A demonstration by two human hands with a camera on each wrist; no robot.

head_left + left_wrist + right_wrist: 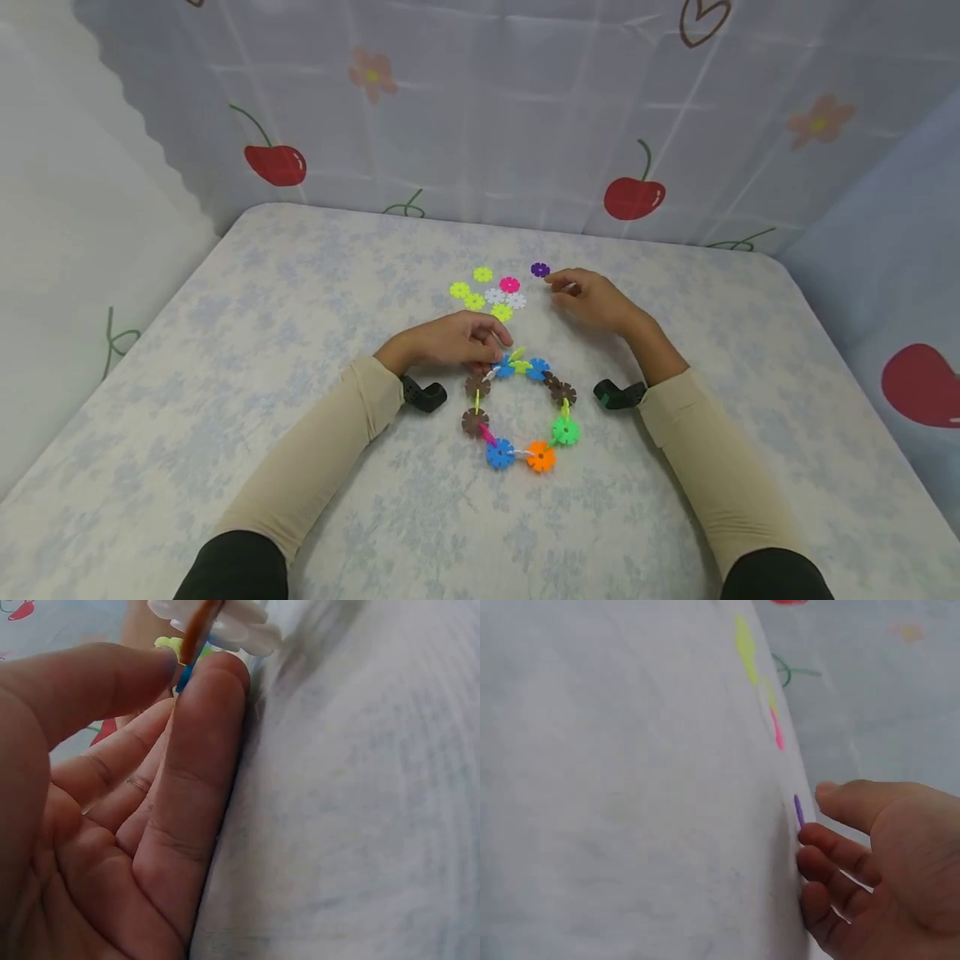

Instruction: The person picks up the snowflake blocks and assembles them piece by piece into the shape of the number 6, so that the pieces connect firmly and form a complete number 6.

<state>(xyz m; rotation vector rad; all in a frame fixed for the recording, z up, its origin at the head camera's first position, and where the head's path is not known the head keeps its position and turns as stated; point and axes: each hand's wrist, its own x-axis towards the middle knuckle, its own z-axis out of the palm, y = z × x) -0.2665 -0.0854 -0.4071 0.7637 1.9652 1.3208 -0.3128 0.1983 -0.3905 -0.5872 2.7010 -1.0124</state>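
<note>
Ring of plastic flower discs (563, 393) is lying about mid-desk, on a pale patterned desk (390, 517). Its nearest edge has a blue disc (500, 454) on the left and an orange disc (541, 457) on the right, with a white piece (521, 452) edge-on between them. Going up the sides you get a green disc (566, 431) on the right and a brown disc (475, 422) on the left, with a pink piece (487, 435) right by the brown one. Farther round there's more brown on both sides, plus bits of yellow, then two more blue ones at the far end.

Left hand (461, 337) is at the far left part of the ring, thumb and index finger pinching a blue piece (183, 679) of it.

Just past that hand is a loose bunch: four yellow discs (502, 312), two white discs (515, 301) and a pink disc (510, 285). Right hand (588, 298) is off to the right of them, thumb and fingers apart, fingertips right beside a purple disc (540, 270). Honestly can't tell if they're touching it. Behind it all hangs a pale curtain (480, 142) with cherries and flowers printed on it.
</note>
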